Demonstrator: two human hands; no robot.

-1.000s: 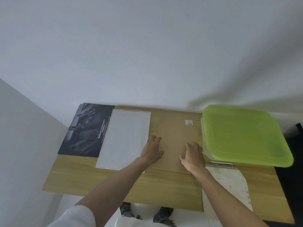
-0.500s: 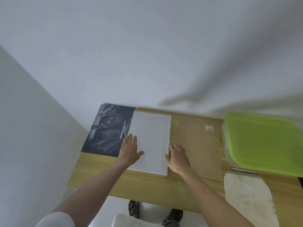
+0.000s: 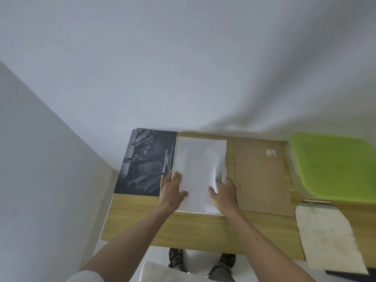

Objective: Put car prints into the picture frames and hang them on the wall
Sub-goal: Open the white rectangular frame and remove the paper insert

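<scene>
Here, on the wooden table (image 3: 203, 231): one white sheet (image 3: 198, 169) lying flat over a frame, its right edge lifted and curling. Left hand (image 3: 171, 188) rests flat on the sheet's left edge, fingers straight, grasping nothing. Right hand (image 3: 224, 193) sits at the lifted right edge; whether it pinches the paper cannot be told. Dark car print (image 3: 145, 161) lies just left, partly under the sheet. Brown backing board (image 3: 261, 176) lies right, beside a green-lidded box (image 3: 333, 163).
</scene>
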